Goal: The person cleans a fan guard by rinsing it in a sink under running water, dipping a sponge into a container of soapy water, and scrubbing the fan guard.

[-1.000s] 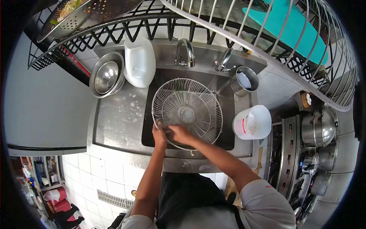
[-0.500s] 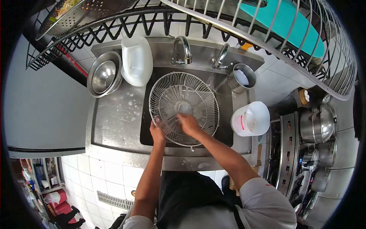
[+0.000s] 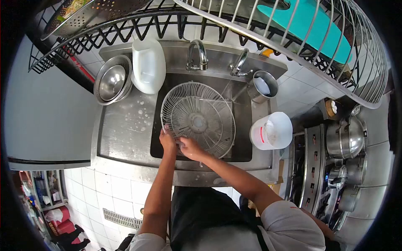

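Note:
A round wire fan guard [image 3: 198,122] lies tilted in the dark sink basin [image 3: 243,144]. My left hand [image 3: 168,140] grips the guard's left rim with closed fingers. Close beside it, my right hand [image 3: 190,149] is closed over the lower left of the guard, around something small and pale that is mostly hidden by the fingers. Thin water runs from the right faucet [image 3: 240,63] toward the basin. The left faucet [image 3: 197,56] stands behind the guard.
Metal bowls [image 3: 112,81] and a white plastic jug [image 3: 148,67] stand at the back left. On the right are a metal cup [image 3: 263,86] and a white tub [image 3: 271,131]. A wire rack [image 3: 268,42] overhangs the sink. Pots [image 3: 346,138] sit on the stove at far right.
My right hand has moved from the guard's middle to its lower left rim, near my left hand. The whole view has shifted slightly.

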The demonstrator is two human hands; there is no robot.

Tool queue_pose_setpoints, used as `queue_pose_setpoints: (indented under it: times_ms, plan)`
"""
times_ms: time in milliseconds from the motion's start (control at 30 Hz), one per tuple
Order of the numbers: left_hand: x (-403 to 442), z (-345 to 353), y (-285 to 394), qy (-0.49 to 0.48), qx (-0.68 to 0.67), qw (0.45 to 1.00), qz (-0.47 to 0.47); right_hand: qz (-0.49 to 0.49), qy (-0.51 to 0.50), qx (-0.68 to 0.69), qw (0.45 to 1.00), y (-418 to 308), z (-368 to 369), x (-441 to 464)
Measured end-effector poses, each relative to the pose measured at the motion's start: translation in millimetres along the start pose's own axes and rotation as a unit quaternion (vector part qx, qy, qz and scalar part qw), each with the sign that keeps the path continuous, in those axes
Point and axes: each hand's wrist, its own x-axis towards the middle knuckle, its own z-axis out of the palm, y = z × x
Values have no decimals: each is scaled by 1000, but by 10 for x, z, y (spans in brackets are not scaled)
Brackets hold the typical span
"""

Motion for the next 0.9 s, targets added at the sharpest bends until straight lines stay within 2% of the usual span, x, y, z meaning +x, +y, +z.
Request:
queue_pose_setpoints:
  times_ms: [67, 167, 267, 367, 400, 500, 567, 600, 700, 733, 800, 867, 900]
  plan:
    - [4, -41, 41, -9, 20, 1000, -10, -22, 0, 28, 999, 142, -55, 28]
    - [-146, -14, 174, -31, -1, 999, -22, 69, -46, -247, 965, 369, -444, 156]
    - [-199, -30, 214, -26, -15, 999, -24, 126, -24, -159, 979, 299, -336, 195]
    - [-84, 34, 162, -9, -14, 1000, -24, 31, -7, 85, 996, 17, 68, 113]
    - [-84, 11, 183, -17, -20, 999, -39, -9, 3, 113, 993, 0, 7, 122]
    - [-50, -57, 157, -47, -41, 996, -58, 127, -23, -130, 983, 289, -406, 187]
    - [-222, 2, 366, -45, -37, 995, -80, 80, 13, -181, 980, 366, -383, 136]
    - [-125, 15, 221, -51, -33, 996, -68, 53, 29, -207, 976, 372, -363, 150]
    - [-20, 101, 55, 16, 73, 997, -16, 92, 39, 34, 994, -99, 93, 138]
    - [35, 74, 17, -1, -43, 999, -32, 113, 6, 62, 992, -187, 11, 136]
    - [129, 9, -31, -35, -18, 998, -39, 162, -56, 126, 977, -281, -159, 66]
    - [393, -78, -167, -53, 58, 996, -31, 34, -52, -49, 997, -47, -296, -31]
    - [231, -45, 94, -90, -72, 992, -52, -30, -47, -140, 989, 126, -394, -87]
